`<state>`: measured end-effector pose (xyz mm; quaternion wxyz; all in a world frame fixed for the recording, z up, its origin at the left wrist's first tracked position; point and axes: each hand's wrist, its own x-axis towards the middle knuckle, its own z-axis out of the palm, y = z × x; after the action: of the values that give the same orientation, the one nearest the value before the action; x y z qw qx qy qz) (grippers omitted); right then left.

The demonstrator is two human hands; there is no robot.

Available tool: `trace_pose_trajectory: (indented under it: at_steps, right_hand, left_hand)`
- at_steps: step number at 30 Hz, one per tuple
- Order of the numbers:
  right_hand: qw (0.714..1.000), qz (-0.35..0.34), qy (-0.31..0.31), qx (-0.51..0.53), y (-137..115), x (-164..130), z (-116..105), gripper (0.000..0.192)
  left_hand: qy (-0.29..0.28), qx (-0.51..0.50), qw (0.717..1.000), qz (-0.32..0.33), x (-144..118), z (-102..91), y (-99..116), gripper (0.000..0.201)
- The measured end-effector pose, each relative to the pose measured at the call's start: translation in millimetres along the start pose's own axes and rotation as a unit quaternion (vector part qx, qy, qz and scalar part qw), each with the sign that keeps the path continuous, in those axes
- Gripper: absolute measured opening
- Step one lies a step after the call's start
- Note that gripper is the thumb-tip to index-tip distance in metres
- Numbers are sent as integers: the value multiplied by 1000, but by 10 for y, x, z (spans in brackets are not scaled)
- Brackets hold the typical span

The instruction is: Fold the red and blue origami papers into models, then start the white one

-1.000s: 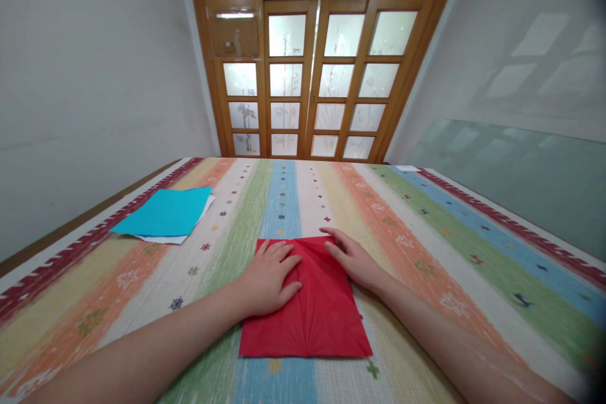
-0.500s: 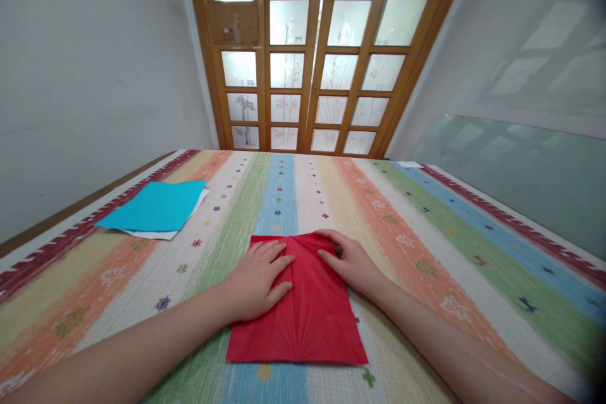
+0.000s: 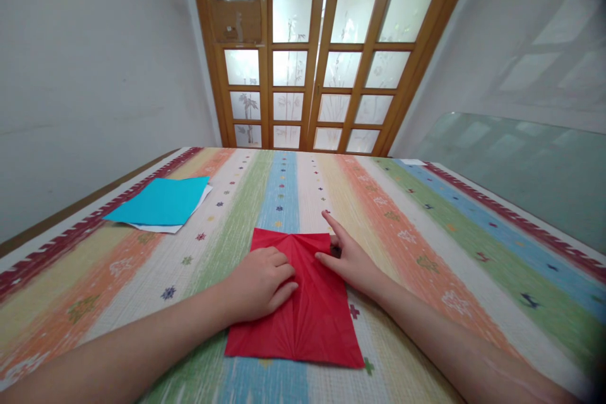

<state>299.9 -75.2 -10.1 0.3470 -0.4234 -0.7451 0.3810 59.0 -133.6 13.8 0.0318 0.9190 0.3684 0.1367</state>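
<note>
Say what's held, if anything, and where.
The left hand lies on the left half of the red paper. The right hand sets its thumb near the far right corner. Whether either grips is unclear.

Pale walls, wooden glass-paned doors

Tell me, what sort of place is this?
Probably a room in a home, perhaps a dining room: a striped, patterned cloth on what looks like a table, wooden doors with plant-patterned panes, and plain pale walls.
</note>
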Motion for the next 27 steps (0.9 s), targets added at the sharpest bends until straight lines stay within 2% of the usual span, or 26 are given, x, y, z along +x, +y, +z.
trace_pose_trajectory:
  at_steps: [9, 15, 21, 24, 27]
  right_hand:
    - [988, -34, 55, -139, 98, 8, 14, 74]
    - [981, -44, 71, -178, 159, 19, 1, 80]
    - [982, -77, 47, -167, 65, -27, 32, 81]
    - [978, -88, 44, -182, 28, -43, 54, 80]
    - [978, -65, 59, -191, 41, -35, 53, 80]
  left_hand:
    - [-1, 53, 998, 30, -22, 3, 9, 19]
    - [-1, 29, 999, 19, -3, 22, -44, 20]
    - [16, -16, 1000, 7, 4, 43, -179, 36]
    - [-4, -10, 1000, -15, -15, 69, -224, 48]
    - [-30, -8, 999, -29, -29, 84, -241, 54]
